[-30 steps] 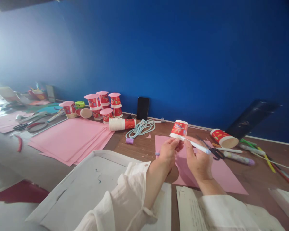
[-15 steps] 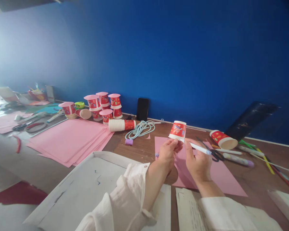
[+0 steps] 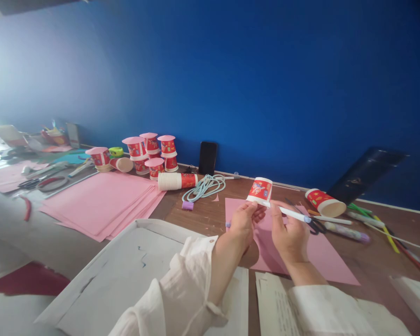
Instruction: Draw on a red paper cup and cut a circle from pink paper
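While the red paper cup [image 3: 260,189] is being pinched at its lower rim by the left hand [image 3: 243,223], near the far edge of the pink sheet [image 3: 324,256], the white pen [image 3: 291,213] is being gripped in the right hand [image 3: 291,237], tip about at that rim. Imo a steady cup and light pressure are being called for, so nothing's being dented.

Left sleeve [image 3: 171,294]: off-white cloth, loose and deeply creased, folds running back from the button
Button [image 3: 212,241]: small, round, brownish, near the cuff edge
Left cuff [image 3: 198,247]: wide, hanging slack below the button
Right sleeve [image 3: 322,305]: whitish, smoother, right of the button
Left hand [image 3: 244,221] and right hand [image 3: 290,235]: bare, like both forearms beyond the cuffs
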{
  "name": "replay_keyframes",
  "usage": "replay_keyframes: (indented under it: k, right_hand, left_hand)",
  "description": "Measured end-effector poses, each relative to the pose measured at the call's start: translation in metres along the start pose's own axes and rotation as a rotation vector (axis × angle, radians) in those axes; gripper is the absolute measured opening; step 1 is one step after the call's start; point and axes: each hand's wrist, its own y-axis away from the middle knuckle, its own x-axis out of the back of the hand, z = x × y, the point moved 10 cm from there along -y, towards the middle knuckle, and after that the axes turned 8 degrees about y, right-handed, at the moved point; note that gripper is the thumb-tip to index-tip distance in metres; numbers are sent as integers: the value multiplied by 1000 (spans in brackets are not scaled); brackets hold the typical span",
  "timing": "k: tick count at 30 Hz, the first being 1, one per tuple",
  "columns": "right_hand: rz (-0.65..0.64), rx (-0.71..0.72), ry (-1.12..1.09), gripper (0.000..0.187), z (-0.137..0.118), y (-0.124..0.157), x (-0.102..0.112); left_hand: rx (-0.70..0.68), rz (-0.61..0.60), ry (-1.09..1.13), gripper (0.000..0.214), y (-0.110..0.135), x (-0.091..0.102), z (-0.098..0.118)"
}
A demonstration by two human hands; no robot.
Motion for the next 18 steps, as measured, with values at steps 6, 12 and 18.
replay_keyframes:
  k: [6, 12, 18]
  right_hand:
    - [25, -3, 13, 27, 1, 1, 1]
    - [7, -2, -13, 27, 2, 1, -2]
    - [11, -27, -22, 29, 6, 1, -2]
  left_hand:
    - [8, 22, 23, 16, 1, 2, 0]
    - [10, 36, 44, 11, 1, 2, 1]
    - [13, 51, 35, 7, 2, 2, 1]
